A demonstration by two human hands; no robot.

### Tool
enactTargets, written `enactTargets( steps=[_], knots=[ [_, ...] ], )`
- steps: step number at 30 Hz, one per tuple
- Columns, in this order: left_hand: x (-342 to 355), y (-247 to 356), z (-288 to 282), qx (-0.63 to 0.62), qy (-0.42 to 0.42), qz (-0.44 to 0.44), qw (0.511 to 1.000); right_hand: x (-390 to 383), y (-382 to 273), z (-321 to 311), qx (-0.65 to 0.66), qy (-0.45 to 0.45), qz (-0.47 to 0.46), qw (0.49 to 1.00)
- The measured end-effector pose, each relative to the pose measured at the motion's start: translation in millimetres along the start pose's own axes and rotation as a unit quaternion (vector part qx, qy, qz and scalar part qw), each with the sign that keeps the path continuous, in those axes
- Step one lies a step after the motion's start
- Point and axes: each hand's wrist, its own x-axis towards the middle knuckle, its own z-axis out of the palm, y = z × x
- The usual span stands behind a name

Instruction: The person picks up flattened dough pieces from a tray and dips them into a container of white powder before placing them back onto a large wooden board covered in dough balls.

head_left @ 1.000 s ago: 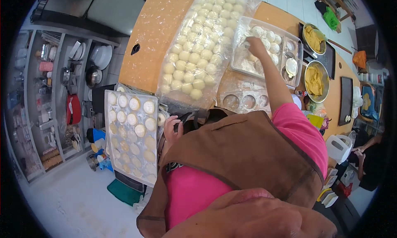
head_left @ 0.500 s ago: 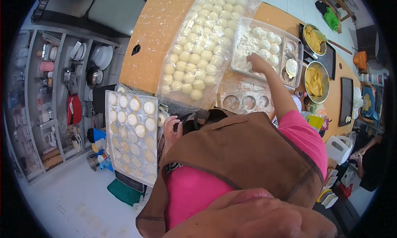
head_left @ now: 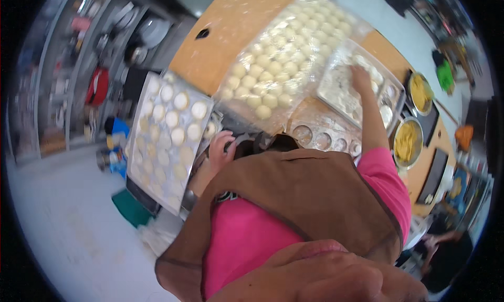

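My right hand (head_left: 360, 77) reaches into a pale rectangular tray (head_left: 326, 97) of white flour, beside white floured dough balls (head_left: 375, 73). Motion blurs its fingers, and whether they hold anything is not visible. My left hand (head_left: 221, 148) is low, close to the side of a metal tray with rows of flat round pale pieces (head_left: 178, 136). Its fingers are apart and loosely bent, with nothing seen in them. Many smooth dough balls (head_left: 270, 86) lie under clear plastic on the wooden table between the two trays.
A floury board with round hollows (head_left: 323, 140) lies between my apron and the flour tray. To the right stand two metal bowls of yellow filling (head_left: 405, 140) and a dark baking tray (head_left: 433, 173). Shelves (head_left: 73, 76) line the left. Another person's arm (head_left: 433, 244) shows at lower right.
The whole view has turned and shifted, so the table sits more tilted. My right hand has moved farther into the flour tray, closer to the floured balls. My left hand stays beside the metal tray.
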Motion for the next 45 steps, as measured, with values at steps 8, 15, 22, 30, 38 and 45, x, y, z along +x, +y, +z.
enactTargets(
  steps=[8,15,22,30,38,45],
  knots=[
    [-40,-62,30,-0.008,-0.088,-0.163,0.983,-20,-30,-1,0.057,0.099,-0.035,0.993],
    [-12,-87,93,-0.264,-0.104,-0.452,0.845,-34,-95,-25,0.345,0.138,0.03,0.928],
    [-40,-114,125,-0.229,-0.064,-0.569,0.787,-48,-118,-39,0.303,0.121,0.138,0.935],
    [-33,-123,135,-0.483,0.053,-0.579,0.655,-52,-125,-45,0.512,-0.047,0.11,0.851],
    [-34,-113,124,-0.498,0.1,-0.56,0.654,-50,-146,-79,0.488,-0.26,0.058,0.831],
    [-41,-102,106,-0.558,0.058,-0.579,0.592,-72,-190,-55,0.615,-0.319,0.111,0.713]
  ],
)
